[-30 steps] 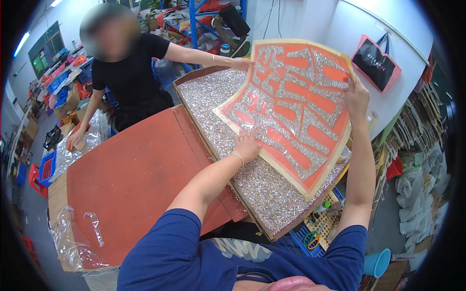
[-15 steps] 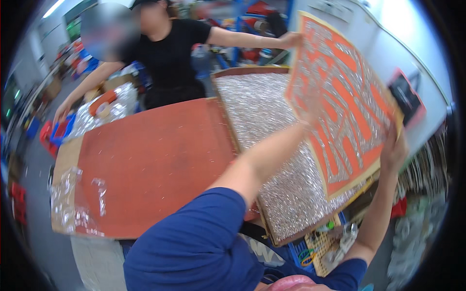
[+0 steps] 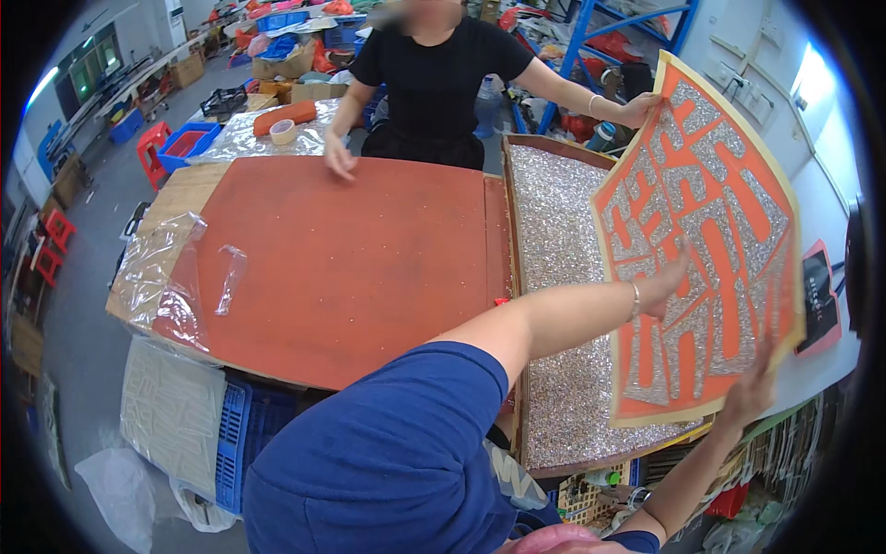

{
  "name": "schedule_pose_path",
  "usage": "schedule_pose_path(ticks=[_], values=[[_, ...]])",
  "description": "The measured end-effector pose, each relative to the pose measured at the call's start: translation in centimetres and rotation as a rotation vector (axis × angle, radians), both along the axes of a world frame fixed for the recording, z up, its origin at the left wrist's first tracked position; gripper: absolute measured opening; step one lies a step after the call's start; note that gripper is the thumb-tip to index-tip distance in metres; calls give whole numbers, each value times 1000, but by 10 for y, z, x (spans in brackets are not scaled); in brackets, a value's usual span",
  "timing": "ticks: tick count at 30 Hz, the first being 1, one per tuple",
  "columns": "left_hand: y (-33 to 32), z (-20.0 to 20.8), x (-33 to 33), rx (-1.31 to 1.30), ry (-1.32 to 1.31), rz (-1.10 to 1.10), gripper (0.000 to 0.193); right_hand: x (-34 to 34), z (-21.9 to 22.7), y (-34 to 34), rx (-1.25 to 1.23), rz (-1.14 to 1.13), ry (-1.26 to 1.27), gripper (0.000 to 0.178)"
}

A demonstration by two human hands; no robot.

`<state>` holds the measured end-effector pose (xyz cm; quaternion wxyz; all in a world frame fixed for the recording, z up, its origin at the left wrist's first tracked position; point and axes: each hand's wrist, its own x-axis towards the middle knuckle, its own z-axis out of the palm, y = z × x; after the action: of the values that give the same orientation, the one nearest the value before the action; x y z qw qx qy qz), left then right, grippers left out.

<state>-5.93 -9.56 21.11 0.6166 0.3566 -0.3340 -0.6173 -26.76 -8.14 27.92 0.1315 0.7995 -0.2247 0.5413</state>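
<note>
An orange stencil sheet (image 3: pixel 736 282) with a pale yellow border is held up at a tilt. Glittering small stones fill its cut-out shapes. My right hand (image 3: pixel 749 392) grips its lower right edge. Against the sheet's face is my left hand (image 3: pixel 662 284), fingers stretched out and slightly blurred; whether they press on it I cannot tell. A co-worker's hand (image 3: pixel 637 109) holds the upper left corner. Beneath the sheet, partly covered by it, lies a shallow tray (image 3: pixel 519 406) filled with the same glittering stones (image 3: pixel 563 240).
Left of the tray lies a large red board (image 3: pixel 341 268) with scattered specks and clear plastic film (image 3: pixel 175 277). The co-worker's other hand (image 3: pixel 340 159) hovers at its far edge. Behind are a tape roll (image 3: pixel 283 132) and a blue crate (image 3: pixel 189 143). A pale sheet (image 3: pixel 171 406) lies below left.
My view has shifted, and the sheet now shows more squarely. The co-worker's free hand has moved from beside the blue crate to the red board's far edge. My right hand keeps its grip.
</note>
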Motion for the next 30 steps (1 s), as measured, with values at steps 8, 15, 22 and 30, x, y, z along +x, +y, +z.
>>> schedule_pose_path(ticks=[8,15,22,30], values=[[108,20,87,-123,140,402,94,108,-60,132,-161,707,259,30],[280,-18,175,-203,199,537,93,219,-98,259,-266,1020,305,27],[483,-120,239,-159,337,621,92,279,-201,387,-220,1236,450,35],[645,-218,152,280,291,978,56,252,-282,382,9,1256,906,46]])
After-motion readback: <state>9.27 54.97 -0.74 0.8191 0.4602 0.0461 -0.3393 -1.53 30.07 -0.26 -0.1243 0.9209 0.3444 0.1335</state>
